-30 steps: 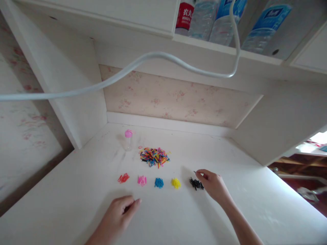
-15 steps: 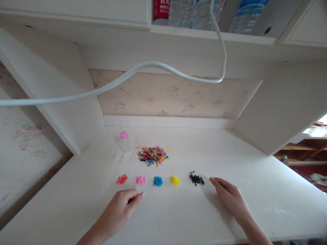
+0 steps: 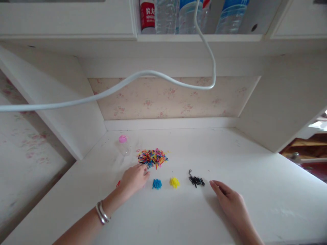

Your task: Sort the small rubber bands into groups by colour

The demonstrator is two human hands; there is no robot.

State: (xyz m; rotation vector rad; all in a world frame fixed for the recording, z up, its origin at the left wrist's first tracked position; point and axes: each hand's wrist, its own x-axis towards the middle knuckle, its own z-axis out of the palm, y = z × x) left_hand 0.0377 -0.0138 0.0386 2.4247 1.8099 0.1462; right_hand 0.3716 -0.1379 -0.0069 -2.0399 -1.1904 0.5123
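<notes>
My left hand (image 3: pixel 135 177), with curled fingers, reaches the front edge of a mixed pile of small coloured rubber bands (image 3: pixel 153 158). Its fingertips lie against the pile, and anything between them is hidden. Under that forearm a bit of the red bands (image 3: pixel 118 183) shows; the pink bands are almost wholly covered. To the right lie a blue heap (image 3: pixel 157 184), a yellow heap (image 3: pixel 175 182) and a black heap (image 3: pixel 197 181) of bands. Just right of the black heap rests my right hand (image 3: pixel 228 197), thumb and fingers closed together, nothing visible in them.
A small clear bottle with a pink lid (image 3: pixel 123 139) stands behind the heaps at left. A white cable (image 3: pixel 150 73) hangs across the view, in front of the cabinet. Plastic bottles (image 3: pixel 166 17) fill the shelf above. White side panels bound the white tabletop (image 3: pixel 204 217).
My left hand has moved forward from in front of the pink heap to the mixed pile, now covering the pink bands. My right hand stays beside the black heap. The view has tilted slightly up.
</notes>
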